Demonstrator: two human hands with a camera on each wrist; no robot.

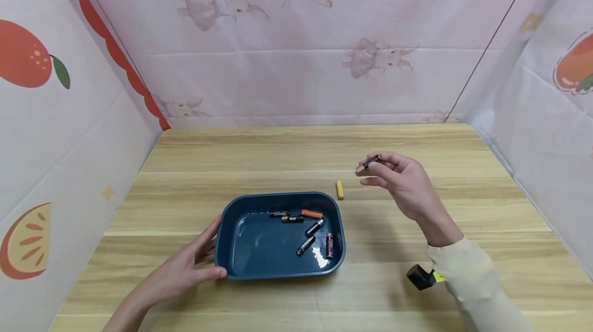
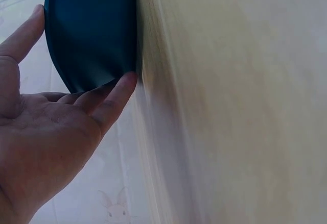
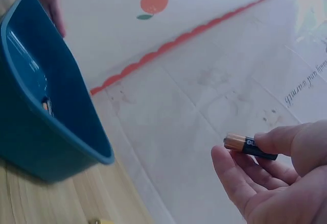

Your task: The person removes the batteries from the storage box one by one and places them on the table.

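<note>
A dark blue plastic basin (image 1: 259, 265) stands on the wooden table with several batteries inside, mostly at its right end. Among them lie an orange battery (image 1: 312, 213), a red battery (image 1: 329, 245) and dark ones. My left hand (image 1: 187, 270) holds the basin's left end, thumb at the near corner and fingers against the outer wall. To the right, my right hand (image 1: 407, 182) is raised over the table, pinching a black and copper battery (image 3: 250, 146) between thumb and fingers. Below and left of it, a yellow battery (image 1: 340, 190) lies just outside the basin's far right corner.
Behind the wooden table (image 1: 259, 152) hangs a pink cloth wall (image 1: 296, 85) printed with rabbits. White cloth walls with fruit prints close in both sides. A small black object (image 1: 420, 277) with a yellow-green part shows beside the right sleeve (image 1: 477, 275).
</note>
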